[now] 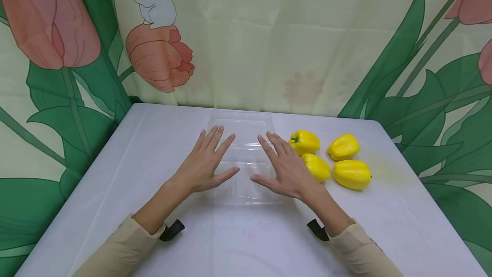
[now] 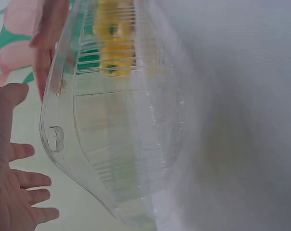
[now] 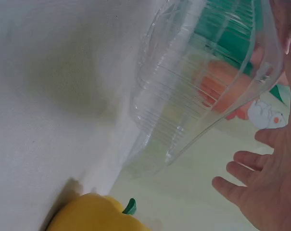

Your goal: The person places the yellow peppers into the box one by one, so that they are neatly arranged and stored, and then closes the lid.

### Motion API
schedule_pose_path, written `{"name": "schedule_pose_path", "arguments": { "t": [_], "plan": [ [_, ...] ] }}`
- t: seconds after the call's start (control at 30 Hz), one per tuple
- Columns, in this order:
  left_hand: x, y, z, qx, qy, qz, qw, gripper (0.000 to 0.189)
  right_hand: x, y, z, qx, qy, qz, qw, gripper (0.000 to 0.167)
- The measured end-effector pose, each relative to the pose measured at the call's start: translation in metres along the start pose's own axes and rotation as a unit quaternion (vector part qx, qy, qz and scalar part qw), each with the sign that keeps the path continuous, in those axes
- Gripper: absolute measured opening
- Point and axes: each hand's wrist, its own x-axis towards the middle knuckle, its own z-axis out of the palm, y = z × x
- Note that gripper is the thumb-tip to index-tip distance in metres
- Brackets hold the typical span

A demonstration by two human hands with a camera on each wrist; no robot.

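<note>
A clear plastic clamshell container (image 1: 247, 189) lies opened out on the white-covered table, its lid (image 1: 246, 128) folded back toward the curtain. Over its left side hovers my left hand (image 1: 205, 161), fingers straight and spread. My right hand (image 1: 286, 168) is held the same way above the right side, and neither hand grips anything. In the left wrist view, the container's ribbed wall (image 2: 121, 106) stands beside the left fingers. The right wrist view has the container (image 3: 198, 82) near the right fingers. Yellow bell peppers (image 1: 352, 174) sit just right of the right hand, which partly covers one pepper (image 1: 317, 168).
Several yellow peppers make a loose cluster on the table's right side, one with its green stem (image 3: 130, 207) showing. A tulip-patterned curtain (image 1: 246, 54) hangs along the table's back edge. The white tablecloth (image 1: 127, 161) extends to the left.
</note>
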Motion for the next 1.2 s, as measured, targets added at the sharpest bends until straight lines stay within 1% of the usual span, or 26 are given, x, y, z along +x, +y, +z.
{"name": "schedule_pose_path", "arguments": {
  "t": [0.07, 0.1, 0.17, 0.3, 0.47, 0.63, 0.77, 0.9, 1.1, 1.2],
  "plan": [
    [-0.007, -0.001, -0.003, -0.057, 0.019, -0.005, 0.9982, 0.08, -0.004, -0.002, -0.001, 0.036, 0.01, 0.004, 0.9993, 0.101],
    [-0.011, -0.002, -0.003, -0.088, 0.027, -0.007, 0.9958, 0.08, -0.007, -0.002, -0.002, 0.051, 0.017, 0.004, 0.9985, 0.1],
    [-0.017, -0.004, -0.003, -0.132, 0.033, -0.01, 0.9906, 0.079, -0.013, -0.001, -0.004, 0.068, 0.031, 0.001, 0.9972, 0.099],
    [-0.026, -0.008, -0.001, -0.171, 0.034, -0.014, 0.9847, 0.076, -0.026, 0.003, -0.008, 0.077, 0.051, -0.01, 0.9956, 0.095],
    [-0.031, -0.017, 0.001, -0.178, 0.03, -0.03, 0.9831, 0.075, -0.036, 0.013, -0.008, 0.077, 0.062, -0.006, 0.9951, 0.093],
    [-0.034, -0.025, 0.007, -0.179, 0.02, -0.049, 0.9824, 0.074, -0.043, 0.021, -0.006, 0.075, 0.054, 0.012, 0.9957, 0.094],
    [-0.036, -0.031, 0.011, -0.192, 0.019, -0.063, 0.9792, 0.075, -0.047, 0.028, -0.004, 0.073, 0.056, 0.019, 0.9956, 0.095],
    [-0.038, -0.036, 0.015, -0.203, 0.02, -0.07, 0.9765, 0.076, -0.051, 0.036, -0.004, 0.069, 0.056, 0.031, 0.9956, 0.095],
    [-0.039, -0.041, 0.018, -0.193, 0.014, -0.075, 0.9783, 0.075, -0.055, 0.052, -0.004, 0.065, 0.041, 0.07, 0.9945, 0.09],
    [-0.039, -0.043, 0.018, -0.19, 0.009, -0.075, 0.9789, 0.075, -0.057, 0.058, -0.005, 0.06, 0.037, 0.082, 0.9941, 0.09]
  ]
}}
